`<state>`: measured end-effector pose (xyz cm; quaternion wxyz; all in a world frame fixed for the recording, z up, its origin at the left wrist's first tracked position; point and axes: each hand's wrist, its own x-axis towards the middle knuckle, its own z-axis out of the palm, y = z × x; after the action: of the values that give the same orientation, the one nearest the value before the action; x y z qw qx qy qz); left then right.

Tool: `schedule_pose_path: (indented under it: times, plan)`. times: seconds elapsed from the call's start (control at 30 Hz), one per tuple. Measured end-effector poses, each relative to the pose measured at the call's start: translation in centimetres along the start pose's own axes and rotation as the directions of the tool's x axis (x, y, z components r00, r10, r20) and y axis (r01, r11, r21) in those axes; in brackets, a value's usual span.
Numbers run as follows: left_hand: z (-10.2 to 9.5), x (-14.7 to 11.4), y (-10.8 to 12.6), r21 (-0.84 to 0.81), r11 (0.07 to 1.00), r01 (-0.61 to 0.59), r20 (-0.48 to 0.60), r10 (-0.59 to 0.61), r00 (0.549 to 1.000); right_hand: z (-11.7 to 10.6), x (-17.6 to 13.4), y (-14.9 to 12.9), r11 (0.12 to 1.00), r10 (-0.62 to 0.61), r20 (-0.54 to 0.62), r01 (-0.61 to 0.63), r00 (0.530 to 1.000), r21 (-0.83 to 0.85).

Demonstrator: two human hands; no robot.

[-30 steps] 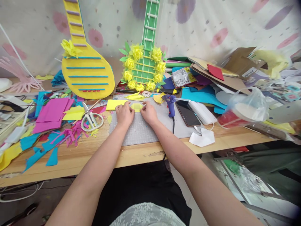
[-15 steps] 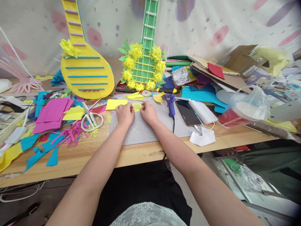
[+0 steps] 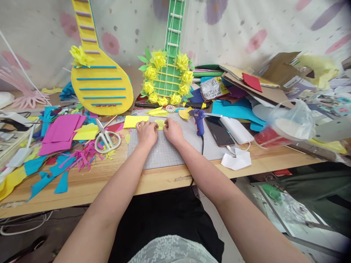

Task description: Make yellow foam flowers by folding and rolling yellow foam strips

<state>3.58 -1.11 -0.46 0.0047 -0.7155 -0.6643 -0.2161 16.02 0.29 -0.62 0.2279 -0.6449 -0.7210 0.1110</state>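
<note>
Between my two hands is a small piece of yellow paper point(image 3: 160, 124), partly covered by the fingers. My left hand point(image 3: 147, 133) pinches its left end, and my right hand point(image 3: 173, 130) closes on its right end. Both hands rest over a grey gridded cutting mat point(image 3: 164, 153). Just left of them lies a larger yellow paper sheet point(image 3: 134, 121). To the right of my right hand stands a purple glue gun point(image 3: 199, 122). Scissors with pale handles point(image 3: 106, 138) lie farther left, on the paper scraps.
Behind the mat lean a yellow paper lute point(image 3: 102, 82) and a green instrument with yellow paper flowers point(image 3: 170, 73). A phone point(image 3: 219, 130), a white power bank point(image 3: 236, 129) and a bagged cup point(image 3: 282, 128) lie right. Magenta paper point(image 3: 60, 131) and blue scraps cover the left.
My left hand has shifted slightly to the right, toward my right hand. The yellow paper piece stays between the fingers; the rest of the table looks the same.
</note>
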Motion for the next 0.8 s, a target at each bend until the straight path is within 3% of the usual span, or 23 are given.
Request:
schedule_pose_path:
  times: [0.47,0.8]
  plan:
    - [0.06,0.22,0.46,-0.002,0.998,0.057,0.008,-0.057,0.998,-0.34,-0.41,-0.53,0.992,-0.021,0.011,0.022,1.000,-0.124]
    - [-0.34,-0.16,0.21,-0.040,0.995,0.088,0.028,-0.087,0.996,0.01,-0.33,0.04,0.995,-0.018,0.018,0.020,1.000,-0.103]
